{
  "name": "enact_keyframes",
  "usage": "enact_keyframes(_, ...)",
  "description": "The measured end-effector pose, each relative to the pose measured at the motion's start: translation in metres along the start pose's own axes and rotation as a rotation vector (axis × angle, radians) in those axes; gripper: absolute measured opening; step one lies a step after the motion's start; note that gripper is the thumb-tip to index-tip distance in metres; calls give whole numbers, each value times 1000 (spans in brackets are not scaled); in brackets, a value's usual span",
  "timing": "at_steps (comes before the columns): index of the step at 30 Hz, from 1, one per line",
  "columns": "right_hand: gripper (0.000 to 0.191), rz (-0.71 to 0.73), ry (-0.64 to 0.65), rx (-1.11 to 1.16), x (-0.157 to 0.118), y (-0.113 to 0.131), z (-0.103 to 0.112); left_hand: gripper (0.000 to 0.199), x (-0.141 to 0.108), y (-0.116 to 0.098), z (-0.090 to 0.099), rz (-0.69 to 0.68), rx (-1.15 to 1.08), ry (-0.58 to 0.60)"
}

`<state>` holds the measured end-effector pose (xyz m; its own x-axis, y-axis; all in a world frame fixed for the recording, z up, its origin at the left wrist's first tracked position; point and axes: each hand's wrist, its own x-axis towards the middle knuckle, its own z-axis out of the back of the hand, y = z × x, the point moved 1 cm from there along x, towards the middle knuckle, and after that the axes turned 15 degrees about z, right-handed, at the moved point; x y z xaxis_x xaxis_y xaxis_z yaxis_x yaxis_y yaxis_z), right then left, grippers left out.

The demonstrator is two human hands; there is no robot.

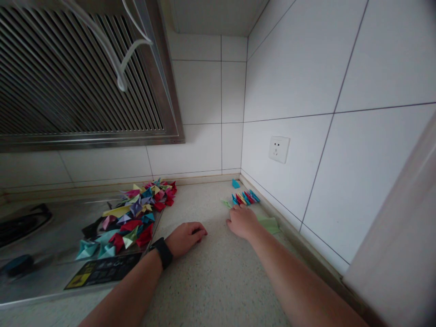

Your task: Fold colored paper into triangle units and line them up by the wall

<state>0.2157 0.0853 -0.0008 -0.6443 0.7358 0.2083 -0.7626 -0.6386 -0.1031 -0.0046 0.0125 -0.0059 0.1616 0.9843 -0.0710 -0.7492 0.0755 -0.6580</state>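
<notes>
My right hand (242, 221) reaches to a short row of folded paper pieces (245, 198) in blue, red and yellow near the wall corner. Its fingertips are beside a light green paper piece (227, 204); whether they grip it cannot be made out. Under and beside my right wrist lies a flat green paper (270, 224). My left hand (188, 237), with a black watch on the wrist, rests on the counter with its fingers curled, and nothing shows in it. Left of it, a heap of colourful folded paper pieces (136, 206) spreads over the stove edge.
A single blue folded piece (235, 183) lies near the back corner. The steel stove (57, 254) with a burner and a knob (18, 265) is at left, under a range hood (85, 81) with a white cable. A socket (279, 149) sits on the right tiled wall.
</notes>
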Motion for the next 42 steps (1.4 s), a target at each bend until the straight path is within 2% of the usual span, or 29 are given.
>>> enact_keyframes(8, 34, 3, -53, -17, 0, 2, 2, 34, 1, 2, -1, 11, 8, 6)
enact_keyframes(18, 32, -13, -43, 41, 0, 6, 13, 34, -1, -1, 1, 12, 2, 9)
enact_keyframes(21, 28, 98, -175, 137, 1, 12, 23, 34, 1, 1, 0, 17, -92, -2)
enact_keyframes(25, 23, 424, -364, 452, 0, 29, 32, 45, 9, 8, -1, 134, -370, -23)
enact_keyframes(27, 22, 499, -403, 605, -1, 37, 33, 47, 12, 11, -1, 162, -500, -48)
enact_keyframes(30, 20, 490, -406, 744, -3, 43, 31, 40, 13, 11, 2, 114, -592, -91)
enact_keyframes(33, 20, 432, -329, 837, -1, 40, 26, 37, 11, 8, 4, 56, -633, -90)
enact_keyframes(36, 27, 349, -259, 910, 1, 36, 22, 33, 7, 3, 1, 28, -651, -35)
enact_keyframes(39, 34, 273, -288, 949, 1, 37, 20, 33, 2, -4, -5, 0, -631, 49)
enact_keyframes(42, 34, 297, -261, 1020, 0, 43, 20, 36, -3, -11, -10, -28, -613, 109)
